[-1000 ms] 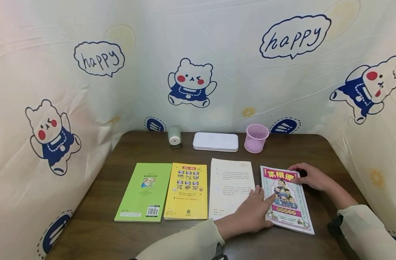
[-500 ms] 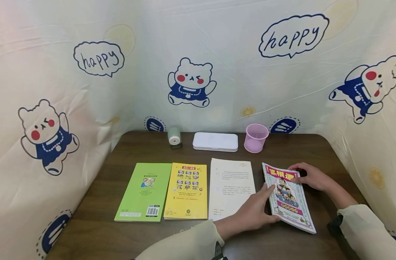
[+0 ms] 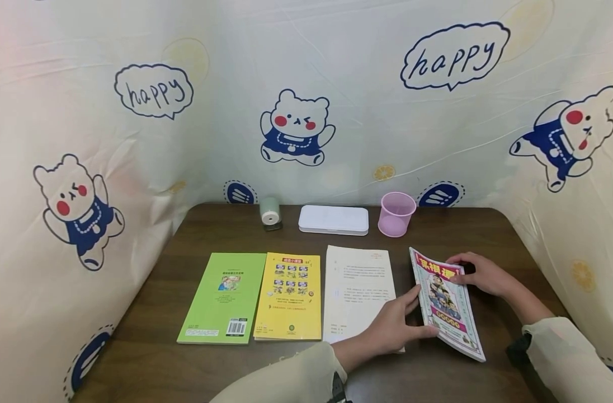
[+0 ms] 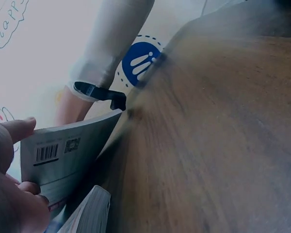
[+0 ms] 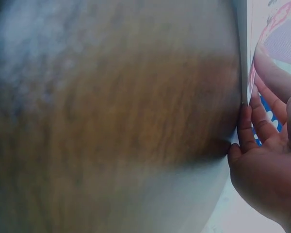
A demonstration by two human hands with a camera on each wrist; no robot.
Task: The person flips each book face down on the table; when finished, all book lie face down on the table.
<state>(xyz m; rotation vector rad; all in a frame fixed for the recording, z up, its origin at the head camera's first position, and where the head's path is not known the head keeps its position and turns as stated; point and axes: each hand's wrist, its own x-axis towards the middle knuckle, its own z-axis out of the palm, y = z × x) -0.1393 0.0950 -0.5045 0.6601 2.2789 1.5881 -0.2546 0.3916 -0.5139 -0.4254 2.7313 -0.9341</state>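
A book with a pink, white and pale-green cover and yellow title characters (image 3: 444,299) is held at a tilt on the right of the table, its left edge raised. My left hand (image 3: 392,327) pinches that left edge, the thumb on the cover and the fingers behind. In the left wrist view the book's back cover (image 4: 63,155) shows a barcode and a square code. At the upper right edge, my right hand (image 3: 482,274) holds the book with the thumb on the front. Beneath my left hand lies a white book (image 3: 359,291) with lines of print, partly covered.
Farther left on the brown table (image 3: 226,369) lie a yellow book (image 3: 288,296) and a green book (image 3: 223,296). Along the back stand a green-and-white object (image 3: 270,212), a white flat case (image 3: 334,219) and a purple cup (image 3: 397,214). Printed cloth (image 3: 357,101) hangs behind.
The book's left edge has risen off the table and shifted rightward, tilting the cover. My left fingers moved from lying over the white book to the book's edge. My right hand stayed put.
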